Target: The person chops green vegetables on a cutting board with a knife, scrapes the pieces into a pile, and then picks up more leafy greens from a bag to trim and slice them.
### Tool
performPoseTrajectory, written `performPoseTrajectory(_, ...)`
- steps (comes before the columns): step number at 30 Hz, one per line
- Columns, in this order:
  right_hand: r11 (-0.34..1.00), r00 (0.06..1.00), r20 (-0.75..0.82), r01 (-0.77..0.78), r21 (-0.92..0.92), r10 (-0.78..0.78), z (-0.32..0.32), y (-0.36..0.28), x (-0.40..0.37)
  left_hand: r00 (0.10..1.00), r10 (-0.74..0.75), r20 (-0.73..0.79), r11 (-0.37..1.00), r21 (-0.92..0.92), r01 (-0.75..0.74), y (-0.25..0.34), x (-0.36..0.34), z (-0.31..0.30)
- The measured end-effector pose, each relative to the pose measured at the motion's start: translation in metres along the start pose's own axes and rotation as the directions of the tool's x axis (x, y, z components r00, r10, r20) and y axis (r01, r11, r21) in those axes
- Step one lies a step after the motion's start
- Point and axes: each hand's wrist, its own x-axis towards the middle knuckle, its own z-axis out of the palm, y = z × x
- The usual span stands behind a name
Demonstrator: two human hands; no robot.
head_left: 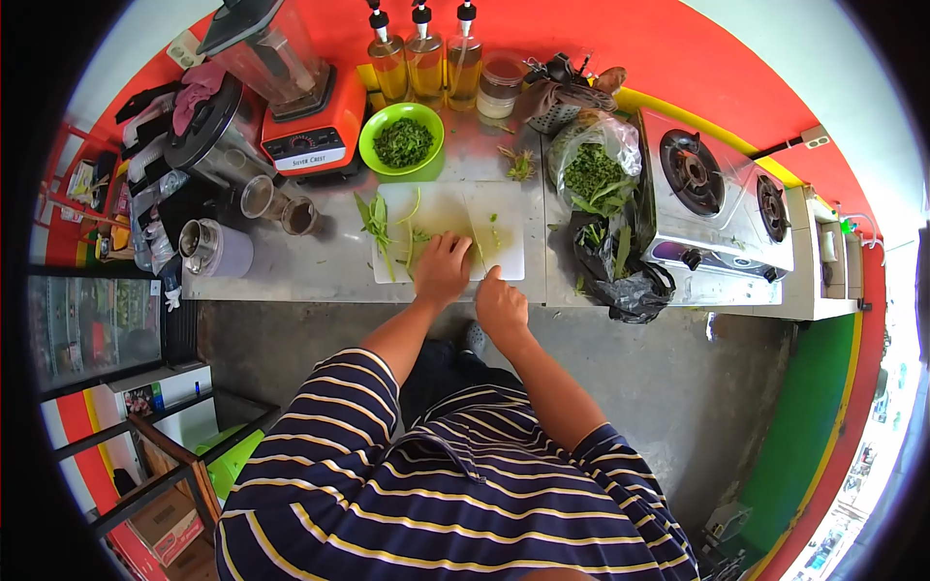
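Note:
A white cutting board [504,261] lies at the front edge of the metal counter. My right hand [502,305] is wrapped round the handle of a knife [475,228], whose thin blade points away across the board. Just left of it, my left hand [444,268] presses with bent fingers on green stems [418,242] on the board. More leafy greens [376,221] lie at the board's left side, and small green bits [494,232] are right of the blade. Behind the board stands a green bowl [433,163] of chopped greens.
A red blender [310,140], glass cups [299,216] and a metal-topped container [228,254] stand left. Pump bottles [425,66] and a jar [501,82] are behind. On the right are a clear bag [620,145] of greens, a black bag [635,290] and a gas stove [668,228].

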Motion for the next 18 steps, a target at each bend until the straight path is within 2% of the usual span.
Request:
performPoseTrajectory(4, 0.999, 0.999, -0.021, 0.031, 0.034, -0.03, 0.002, 0.001, 0.016, 1.0, 0.003, 0.023, 1.0, 0.016, -0.003, 0.001, 0.0, 0.001)
performPoseTrajectory(7, 0.998, 0.998, -0.024, 0.063, -0.021, -0.064, -0.006, -0.002, 0.018, 1.0, 0.012, 0.012, 0.998, 0.061, -0.013, -0.003, -0.001, 0.003)
performPoseTrajectory(13, 0.999, 0.999, 0.034, -0.005, -0.041, 0.006, 0.004, -0.002, 0.01, 0.999, 0.012, 0.051, 0.999, 0.047, -0.014, -0.003, 0.004, 0.001)
performPoseTrajectory(15, 0.997, 0.997, 0.009, 0.076, -0.017, -0.075, 0.006, 0.001, 0.017, 0.998, 0.01, 0.064, 0.999, 0.042, -0.013, -0.003, 0.003, 0.001)
performPoseTrajectory(18, 0.994, 0.995, 0.014, 0.099, -0.054, -0.098, -0.001, 0.003, 0.022, 0.995, -0.013, 0.097, 0.996, 0.091, 0.004, -0.007, 0.002, 0.007)
